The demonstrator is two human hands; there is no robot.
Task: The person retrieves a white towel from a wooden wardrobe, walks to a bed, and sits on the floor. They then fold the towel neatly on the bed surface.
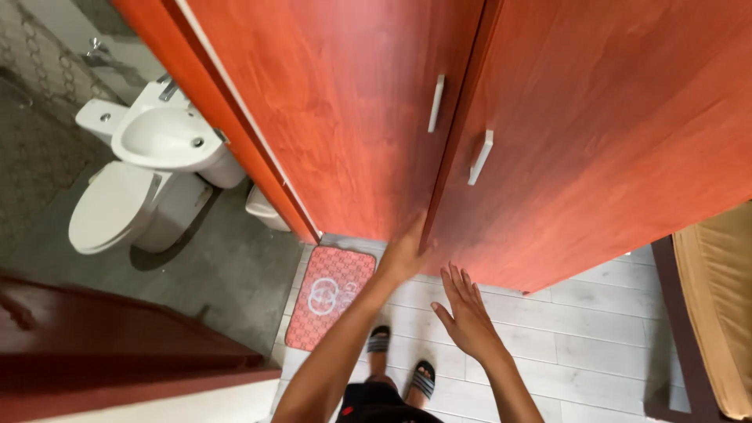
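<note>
While the left hand [403, 257] is pressing flat, fingers together, against the lower edge of the left door [352, 125], the right hand [466, 309] is hovering just beside the right door [611, 133], fingers spread and holding nothing. Both doors are red-brown wood, filling the far middle and right of the view, each carrying a white handle: left handle [435, 103], right handle [480, 157]. Neither hand is gripping a handle. The two doors are meeting at the seam above the left hand and looking nearly flush; whether they are fully shut I cannot tell. Judging by this, the doors are all but closed, with at most a last push left. Feet in dark sandals [401, 360] are standing on pale floor planks [595, 329]. A red mat [329, 294] is lying near left. Farther left, past a doorway, a white bidet [168, 137] and a toilet [113, 207] are sitting on grey tile.
</note>
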